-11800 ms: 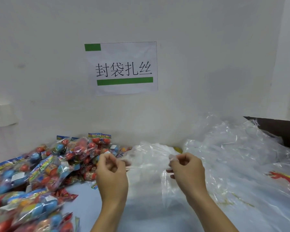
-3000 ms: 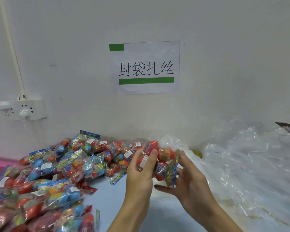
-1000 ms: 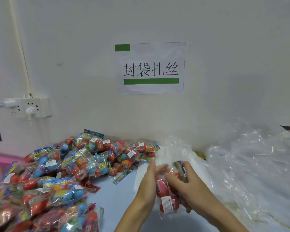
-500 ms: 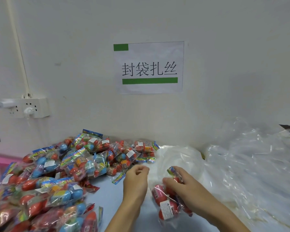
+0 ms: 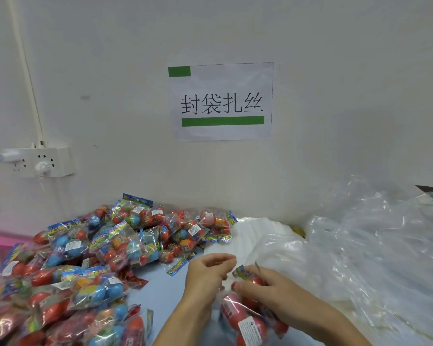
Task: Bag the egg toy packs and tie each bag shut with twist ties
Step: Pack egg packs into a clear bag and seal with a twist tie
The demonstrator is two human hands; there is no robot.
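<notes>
My right hand (image 5: 270,293) grips a bundle of red egg toy packs (image 5: 245,320) that sits inside a clear bag on the blue table, near the bottom centre. A pack's colourful header card (image 5: 241,272) sticks up above my right thumb. My left hand (image 5: 208,273) is just left of the bundle, its fingers curled and pinching the clear bag's upper edge. The bag film is hard to make out between the hands. A large pile of loose egg toy packs (image 5: 98,258) covers the left of the table.
A flat stack of clear bags (image 5: 263,236) lies behind my hands, with a yellow item (image 5: 299,231) peeking out past it. Crumpled clear plastic (image 5: 375,245) fills the right side. A power strip (image 5: 35,162) and a paper sign (image 5: 221,101) hang on the wall.
The packs have gone from held in the air into the clear bag and down onto the table. Over the last second my left hand curled and drew close to my right.
</notes>
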